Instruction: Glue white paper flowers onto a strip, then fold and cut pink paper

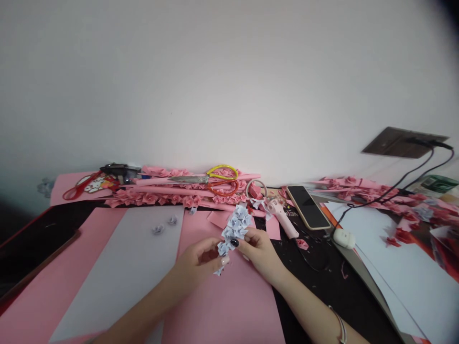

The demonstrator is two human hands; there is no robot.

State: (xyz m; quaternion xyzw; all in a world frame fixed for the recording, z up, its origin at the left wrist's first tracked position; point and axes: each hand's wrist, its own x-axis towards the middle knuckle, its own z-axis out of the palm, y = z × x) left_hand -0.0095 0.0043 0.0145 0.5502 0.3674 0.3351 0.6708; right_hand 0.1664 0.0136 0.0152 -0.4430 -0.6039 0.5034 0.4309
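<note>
The pale-blue roses (234, 228) were matt, creased paper; the pink paper sheet (224, 301) looked smooth and matt. The scissors (204, 179) had metal blades and plastic-looking handles, the glue gun (285, 220) a smooth plastic body, the smartphone (309, 208) a glossy screen.

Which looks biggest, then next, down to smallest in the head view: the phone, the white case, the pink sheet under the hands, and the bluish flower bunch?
Largest: pink sheet
Next: bluish flower bunch and phone, too alike to rank; the left hand and right hand partly cover the bunch
Smallest: white case
</note>
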